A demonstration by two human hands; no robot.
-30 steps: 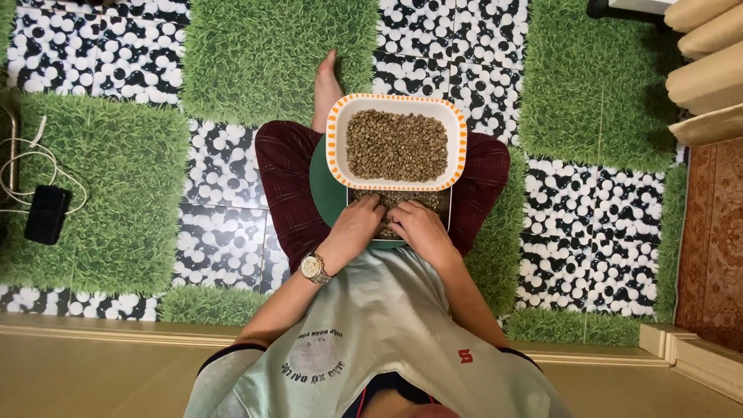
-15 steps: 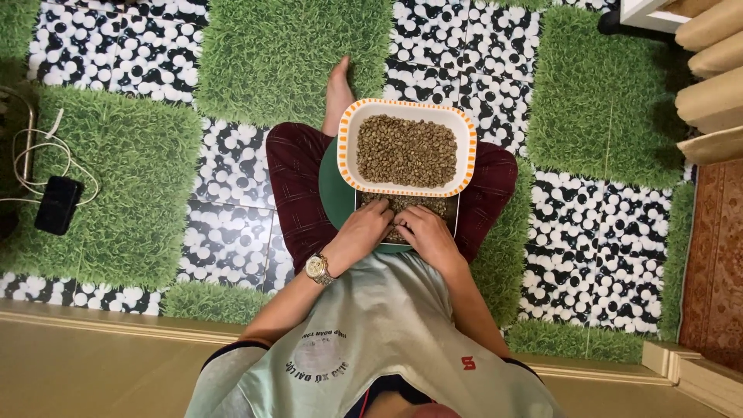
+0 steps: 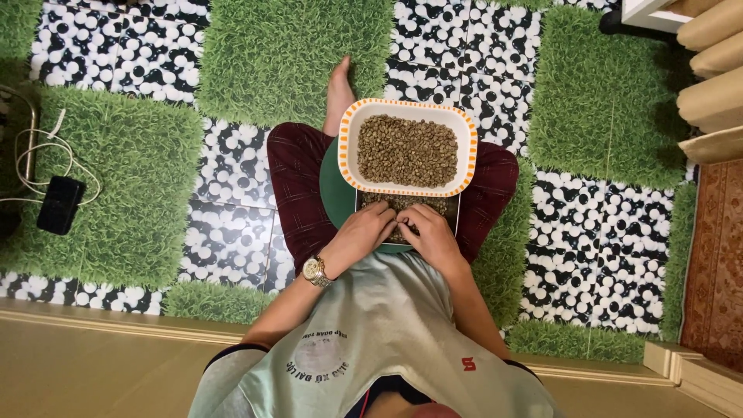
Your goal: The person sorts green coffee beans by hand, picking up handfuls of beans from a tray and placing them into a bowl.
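Note:
I sit cross-legged with a round green tray (image 3: pixel 331 190) on my lap. On it stands a white rectangular bowl with an orange-dashed rim (image 3: pixel 347 147), filled with greenish-brown beans (image 3: pixel 407 151). Just below it lies a smaller metal tray (image 3: pixel 454 213) with more beans (image 3: pixel 402 203). My left hand (image 3: pixel 365 230), with a gold watch on the wrist, and my right hand (image 3: pixel 430 232) rest side by side on the small tray, fingertips in the beans and close together. Whether either hand pinches a bean is hidden.
The floor is a checker of green grass-like mats (image 3: pixel 116 178) and black-and-white pebble tiles (image 3: pixel 224 232). A black device with white cables (image 3: pixel 58 203) lies at the left. Beige cushions (image 3: pixel 716 85) and a brown rug (image 3: pixel 712 255) are at the right. A wooden ledge (image 3: pixel 93 364) runs below.
The view has shifted slightly since a second ago. My fingertips have drawn closer together over the beans in the small tray; the bowl stays put.

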